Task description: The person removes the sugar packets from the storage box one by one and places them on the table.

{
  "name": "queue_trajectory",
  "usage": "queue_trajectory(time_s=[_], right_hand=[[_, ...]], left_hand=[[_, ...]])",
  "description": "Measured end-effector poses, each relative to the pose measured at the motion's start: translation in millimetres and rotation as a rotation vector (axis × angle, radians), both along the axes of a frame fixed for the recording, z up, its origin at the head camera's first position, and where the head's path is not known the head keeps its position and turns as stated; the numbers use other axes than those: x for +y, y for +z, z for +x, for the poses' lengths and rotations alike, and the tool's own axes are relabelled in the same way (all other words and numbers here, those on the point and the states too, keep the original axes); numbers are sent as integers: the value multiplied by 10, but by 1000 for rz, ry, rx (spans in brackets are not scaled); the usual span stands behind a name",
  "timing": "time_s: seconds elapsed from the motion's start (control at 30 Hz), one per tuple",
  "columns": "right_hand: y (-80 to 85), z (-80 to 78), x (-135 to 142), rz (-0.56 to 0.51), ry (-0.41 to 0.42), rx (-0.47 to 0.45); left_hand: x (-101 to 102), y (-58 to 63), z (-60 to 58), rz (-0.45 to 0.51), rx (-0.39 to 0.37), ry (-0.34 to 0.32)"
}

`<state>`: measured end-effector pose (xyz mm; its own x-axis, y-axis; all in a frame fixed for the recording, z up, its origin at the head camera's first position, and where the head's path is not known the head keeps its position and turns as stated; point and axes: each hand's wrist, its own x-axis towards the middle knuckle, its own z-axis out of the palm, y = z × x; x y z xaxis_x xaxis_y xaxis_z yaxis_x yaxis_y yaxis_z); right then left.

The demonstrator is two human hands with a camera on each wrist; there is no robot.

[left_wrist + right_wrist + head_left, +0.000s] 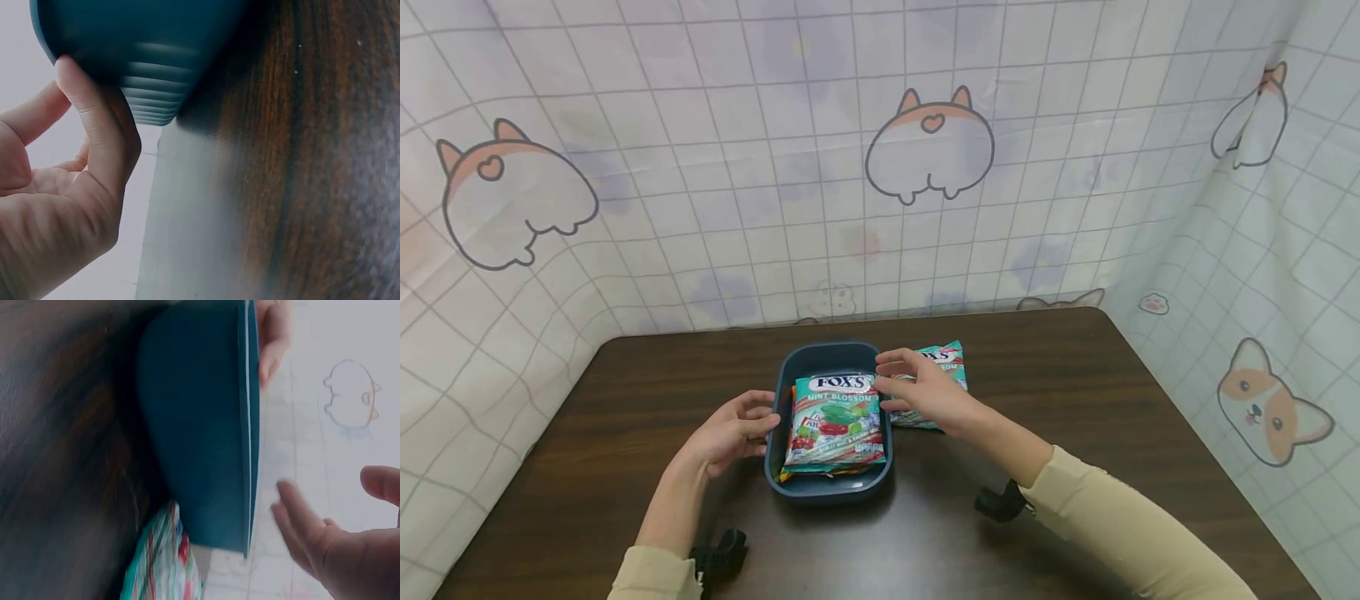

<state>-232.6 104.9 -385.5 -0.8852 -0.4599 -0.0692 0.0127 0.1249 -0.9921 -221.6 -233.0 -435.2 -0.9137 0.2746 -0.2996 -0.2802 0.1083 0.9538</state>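
Observation:
A dark blue plastic bin (820, 493) stands on the table with a teal packet of Fox's candy (837, 421) lying on top inside it. Orange-yellow edges of other packaging peek out beneath that packet. At the bin's left side, my left hand (730, 433) touches the rim and outer wall with its fingers bent loosely. My right hand (925, 392) hovers at the right rim with fingers extended and nothing held; the right wrist view shows it apart from the wall. Partly behind that hand, a second teal Fox's packet (951, 362) lies on the table against the bin.
The dark wooden table (662, 400) extends around the bin. Behind it and on both sides hangs a white grid-patterned cloth (760, 208) with cartoon dogs. Black wrist mounts (1000, 502) sit on both forearms.

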Motion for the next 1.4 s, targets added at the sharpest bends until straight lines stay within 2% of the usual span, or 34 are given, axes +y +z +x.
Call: queue_trajectory(time_s=[0.27, 0.47, 0.57, 0.77, 1.13, 1.4], right_hand=[[3, 97, -202, 2, -20, -48], [-12, 126, -301, 53, -33, -58], [-6, 135, -349, 85, -46, -29], [-37, 141, -509, 172, -60, 86], [-141, 190, -738, 158, -169, 74], [-230, 224, -762, 134, -206, 164]], left_hand=[[2, 10, 10, 17, 7, -8], [7, 8, 8, 14, 13, -8], [10, 9, 6, 12, 13, -9], [-18, 18, 1, -13, 20, 1], [-6, -8, -4, -18, 11, -5], [0, -9, 3, -14, 14, -7]])
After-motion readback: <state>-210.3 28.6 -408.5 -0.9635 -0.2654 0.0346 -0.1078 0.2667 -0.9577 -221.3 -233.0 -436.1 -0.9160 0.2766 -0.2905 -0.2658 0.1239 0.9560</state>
